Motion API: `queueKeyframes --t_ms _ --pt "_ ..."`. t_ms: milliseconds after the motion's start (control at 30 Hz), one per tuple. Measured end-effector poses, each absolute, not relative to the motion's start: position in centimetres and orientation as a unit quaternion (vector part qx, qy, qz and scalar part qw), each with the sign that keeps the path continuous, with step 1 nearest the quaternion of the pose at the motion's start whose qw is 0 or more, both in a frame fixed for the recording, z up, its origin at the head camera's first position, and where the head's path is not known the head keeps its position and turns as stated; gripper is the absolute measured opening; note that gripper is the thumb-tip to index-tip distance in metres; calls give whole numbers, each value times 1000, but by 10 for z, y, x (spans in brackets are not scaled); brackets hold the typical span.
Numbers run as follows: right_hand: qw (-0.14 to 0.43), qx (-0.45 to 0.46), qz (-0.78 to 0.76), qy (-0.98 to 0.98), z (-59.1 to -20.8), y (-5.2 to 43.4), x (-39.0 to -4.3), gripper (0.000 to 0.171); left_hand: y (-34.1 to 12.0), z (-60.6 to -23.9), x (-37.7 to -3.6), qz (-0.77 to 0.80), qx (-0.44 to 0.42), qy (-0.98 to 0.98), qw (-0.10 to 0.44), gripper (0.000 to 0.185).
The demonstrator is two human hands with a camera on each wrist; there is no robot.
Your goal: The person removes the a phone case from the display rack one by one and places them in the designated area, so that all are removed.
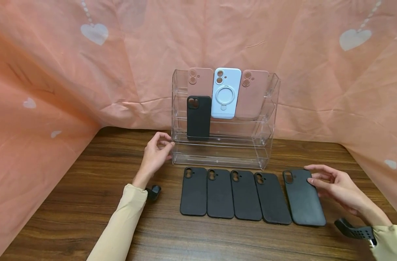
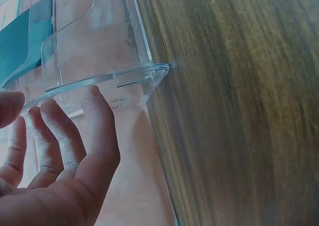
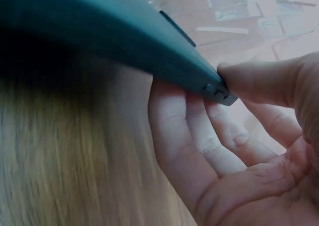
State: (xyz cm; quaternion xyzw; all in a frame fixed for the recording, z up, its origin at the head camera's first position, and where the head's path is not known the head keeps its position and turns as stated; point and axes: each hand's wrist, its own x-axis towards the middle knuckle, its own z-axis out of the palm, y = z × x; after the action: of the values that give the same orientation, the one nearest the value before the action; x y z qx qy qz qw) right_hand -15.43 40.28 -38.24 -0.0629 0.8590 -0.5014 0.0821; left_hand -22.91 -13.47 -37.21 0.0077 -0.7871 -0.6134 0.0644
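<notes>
My right hand (image 1: 340,186) pinches a black phone case (image 1: 304,197) at its upper right edge, thumb on top and fingers beneath. In the right wrist view this case (image 3: 114,32) appears tilted, its near side off the wood. My left hand (image 1: 156,154) touches the left side of a clear acrylic display stand (image 1: 218,159) with bent fingers, and its fingertips (image 2: 92,94) meet the panel edge. On the stand are a black case (image 1: 199,121), a white case with a ring (image 1: 225,105) and two pink cases, one left (image 1: 201,83), one right (image 1: 252,98).
A row of black phone cases (image 1: 219,195) lies flat on the wooden table (image 1: 166,232) before the stand, several in all, left of the held one. Pink cloth (image 1: 152,54) with white hearts hangs behind and at both sides. Each wrist wears a black strap (image 1: 355,230).
</notes>
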Motion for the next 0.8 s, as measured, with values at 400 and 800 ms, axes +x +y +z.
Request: queueKeyframes --t_ms 400,800 --pt "123 -79 -403 903 -383 395 -158 49 -135 -373 -229 -612 6 -788 65 22" --pt "126 -81 -354 923 -380 384 -158 56 -135 -372 -229 -613 5 -787 65 22"
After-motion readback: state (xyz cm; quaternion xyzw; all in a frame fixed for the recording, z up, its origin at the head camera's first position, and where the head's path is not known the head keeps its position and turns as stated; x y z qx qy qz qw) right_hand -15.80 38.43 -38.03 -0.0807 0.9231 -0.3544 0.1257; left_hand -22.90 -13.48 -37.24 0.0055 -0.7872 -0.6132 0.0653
